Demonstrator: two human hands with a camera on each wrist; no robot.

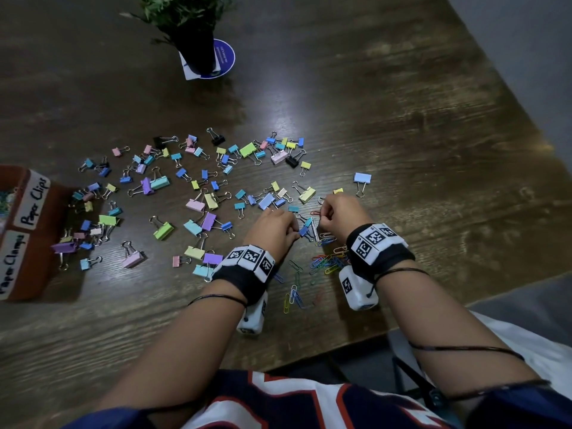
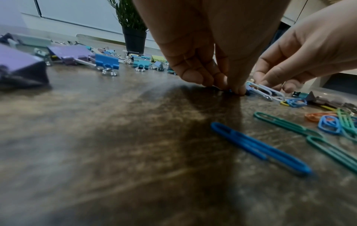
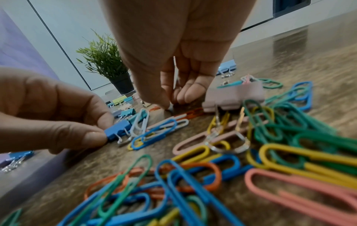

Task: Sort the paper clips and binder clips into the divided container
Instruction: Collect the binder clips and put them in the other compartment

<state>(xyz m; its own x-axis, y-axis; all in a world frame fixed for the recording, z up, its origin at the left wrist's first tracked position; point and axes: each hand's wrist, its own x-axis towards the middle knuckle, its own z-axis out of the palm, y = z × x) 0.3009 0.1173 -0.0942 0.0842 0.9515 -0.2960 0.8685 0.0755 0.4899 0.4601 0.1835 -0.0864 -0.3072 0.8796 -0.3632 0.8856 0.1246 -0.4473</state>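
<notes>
Pastel binder clips (image 1: 192,193) lie scattered over the dark wooden table. Coloured paper clips (image 1: 328,261) are heaped near its front edge, filling the right wrist view (image 3: 212,175). My left hand (image 1: 295,232) pinches a small blue binder clip (image 3: 115,131) that sits on the table; its fingertips (image 2: 237,90) hide the clip in the left wrist view. Just right of it, my right hand (image 1: 322,215) has thumb and fingers pinched together (image 3: 172,105) at the table beside a red paper clip (image 3: 191,113). A thin white paper clip (image 3: 175,71) shows between them. The brown divided container (image 1: 46,230), labelled "Paper Clips" and "Paper Clamps", stands at the far left.
A potted plant (image 1: 195,41) on a blue coaster stands at the back of the table. Binder clips crowd against the container's right side. A pink binder clip (image 3: 233,96) sits among the paper clips by my right hand. The table's edge runs close on the right and front.
</notes>
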